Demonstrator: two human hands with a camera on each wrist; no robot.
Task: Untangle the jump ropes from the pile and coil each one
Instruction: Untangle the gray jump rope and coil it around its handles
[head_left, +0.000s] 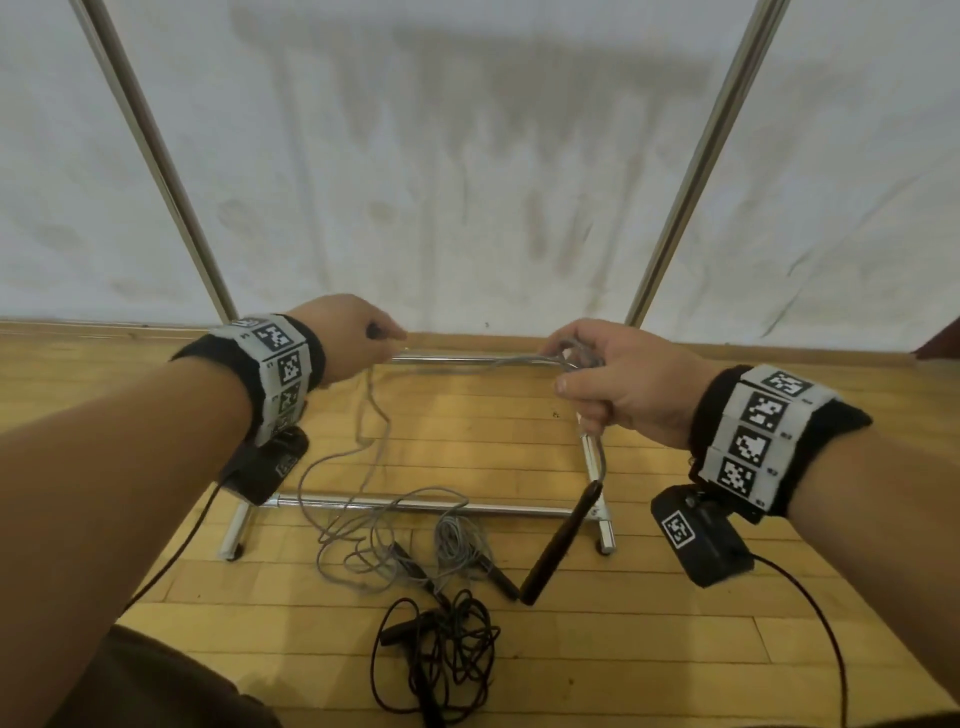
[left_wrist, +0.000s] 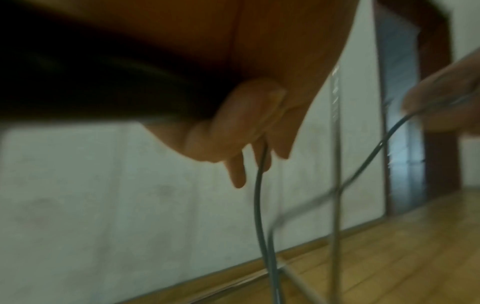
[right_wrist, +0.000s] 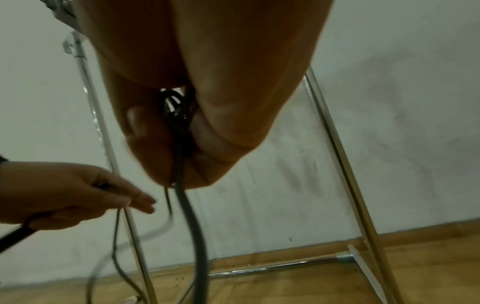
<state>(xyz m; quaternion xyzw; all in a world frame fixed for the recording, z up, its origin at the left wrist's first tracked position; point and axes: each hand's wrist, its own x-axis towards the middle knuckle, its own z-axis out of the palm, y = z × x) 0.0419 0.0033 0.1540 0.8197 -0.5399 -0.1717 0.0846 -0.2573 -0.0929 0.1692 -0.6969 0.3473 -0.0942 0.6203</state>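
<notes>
A grey jump rope (head_left: 470, 362) stretches between my two raised hands. My left hand (head_left: 358, 338) pinches the cord (left_wrist: 259, 191), which drops from it to a loose grey tangle (head_left: 363, 535) on the floor. My right hand (head_left: 597, 376) grips several small loops of the same cord (right_wrist: 179, 123); one black handle (head_left: 558, 545) dangles below it. A small grey coiled bundle (head_left: 454, 540) lies by the tangle. A black jump rope (head_left: 447, 654) lies in a messy pile nearer me, with its handle (head_left: 408, 626) showing.
A chrome tube frame (head_left: 415, 504) stands on the wooden floor (head_left: 675, 639) around the ropes, its uprights (head_left: 691, 166) rising against a white fabric backdrop (head_left: 441, 156). Black wrist-camera cables (head_left: 826, 629) hang from both forearms.
</notes>
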